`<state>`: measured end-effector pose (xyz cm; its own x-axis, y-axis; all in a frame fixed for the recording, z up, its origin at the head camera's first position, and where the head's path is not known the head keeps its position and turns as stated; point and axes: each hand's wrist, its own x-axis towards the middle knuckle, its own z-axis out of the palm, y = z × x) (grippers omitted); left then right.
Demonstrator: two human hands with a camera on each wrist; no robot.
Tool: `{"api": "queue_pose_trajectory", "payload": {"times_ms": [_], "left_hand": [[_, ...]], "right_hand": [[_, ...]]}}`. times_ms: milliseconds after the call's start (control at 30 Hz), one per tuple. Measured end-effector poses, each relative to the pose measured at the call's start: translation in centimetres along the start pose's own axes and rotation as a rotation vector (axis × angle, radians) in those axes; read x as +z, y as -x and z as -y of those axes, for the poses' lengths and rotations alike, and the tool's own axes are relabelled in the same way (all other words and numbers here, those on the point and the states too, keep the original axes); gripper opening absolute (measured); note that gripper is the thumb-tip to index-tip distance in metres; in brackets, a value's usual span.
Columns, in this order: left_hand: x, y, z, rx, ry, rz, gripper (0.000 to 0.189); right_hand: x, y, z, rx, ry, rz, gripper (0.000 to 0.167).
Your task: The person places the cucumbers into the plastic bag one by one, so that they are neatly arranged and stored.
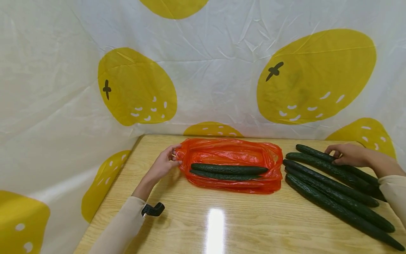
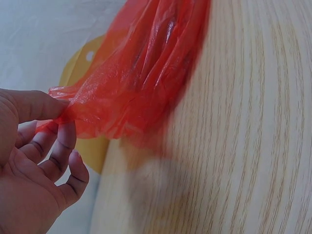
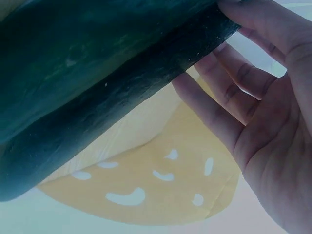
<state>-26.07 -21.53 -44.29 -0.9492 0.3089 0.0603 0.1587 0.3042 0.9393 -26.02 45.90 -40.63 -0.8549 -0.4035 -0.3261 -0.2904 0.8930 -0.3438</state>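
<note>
A red plastic bag (image 1: pixel 228 188) lies on the table with two cucumbers (image 1: pixel 228 169) side by side on or in it; which cannot be told through the film. At its left end my left hand (image 1: pixel 165 161) pinches the gathered edge between thumb and fingers, and the left wrist view shows the bag's film (image 2: pixel 141 87) stretched from that pinch. To the right, several long dark green cucumbers (image 1: pixel 333 190) lie slanted in a row. My right hand (image 1: pixel 349 154) holds the farthest cucumber (image 3: pixel 122 92), thumb on one side and fingertips on the other.
The wooden table (image 1: pixel 177 218) meets a white cloth (image 1: pixel 215 95) with yellow fruit prints behind and at the left. A black strap device (image 1: pixel 153 209) sits on the left wrist. Light glares off the table front.
</note>
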Motion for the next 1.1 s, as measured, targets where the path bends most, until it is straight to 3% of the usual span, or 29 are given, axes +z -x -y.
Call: {"api": "queue_pose_trajectory", "payload": {"times_ms": [267,667,1100], "left_hand": [[0.1,-0.1,-0.1,-0.013,0.002,0.010,0.065],[0.3,0.2,-0.5,0.001,0.014,-0.007,0.063],[0.2,0.0,-0.3,-0.006,0.011,-0.007,0.064]], "right_hand": [[0.1,0.9,0.3,-0.038,-0.040,-0.064,0.041],[-0.1,1.4,0.9,-0.058,-0.008,-0.133,0.042],[-1.3,1.4,3.7,-0.105,-0.010,-0.174,0.044]]}}
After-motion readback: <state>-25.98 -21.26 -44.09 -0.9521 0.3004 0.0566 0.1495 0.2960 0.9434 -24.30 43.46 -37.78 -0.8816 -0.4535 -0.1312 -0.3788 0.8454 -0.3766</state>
